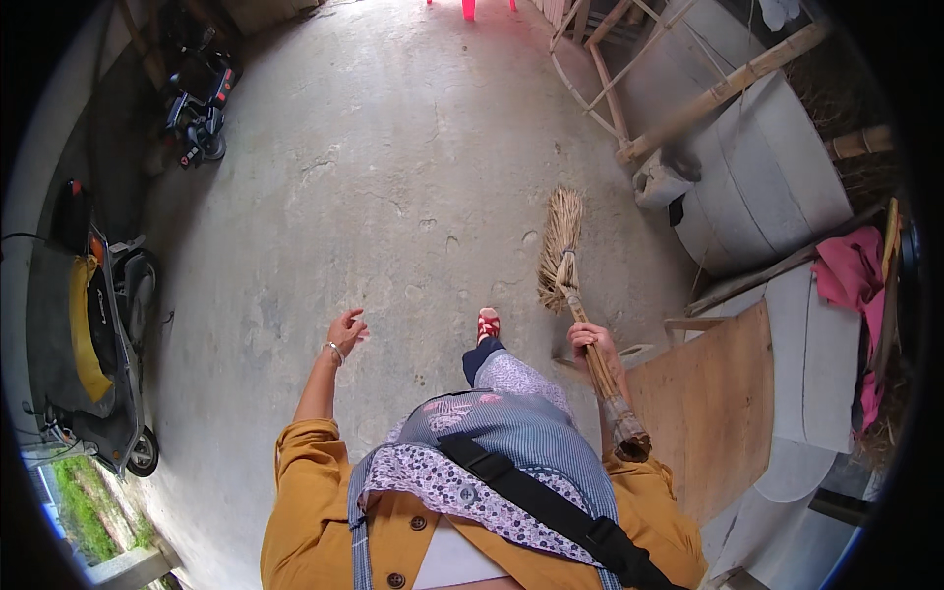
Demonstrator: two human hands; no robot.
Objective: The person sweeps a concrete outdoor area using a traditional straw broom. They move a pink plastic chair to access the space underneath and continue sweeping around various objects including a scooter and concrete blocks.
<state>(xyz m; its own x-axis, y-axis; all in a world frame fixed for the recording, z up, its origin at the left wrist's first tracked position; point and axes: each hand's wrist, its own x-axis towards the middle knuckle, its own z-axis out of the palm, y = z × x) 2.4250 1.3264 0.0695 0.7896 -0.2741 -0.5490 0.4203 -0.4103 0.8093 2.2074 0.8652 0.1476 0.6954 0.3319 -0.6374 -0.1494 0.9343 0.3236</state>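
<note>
My right hand (593,339) is wrapped round the handle of a straw broom (563,241). The broom's pale bristles point ahead and its thick handle end comes back beside my right forearm. Whether the bristles touch the floor I cannot tell. Out to the left, my left hand (346,330) hangs above the concrete floor (383,187) with its fingers apart and nothing in it. A bracelet circles that wrist. One of my feet, in a red patterned slipper (488,323), shows ahead of me between the hands.
Along the left stand a yellow-and-black scooter (93,334) and another two-wheeler (202,113). On the right are a brown wooden board (708,408), a large grey cylindrical bin (762,177), a bamboo frame (728,88) and a pink cloth (851,270). Red stool legs (468,8) show far ahead.
</note>
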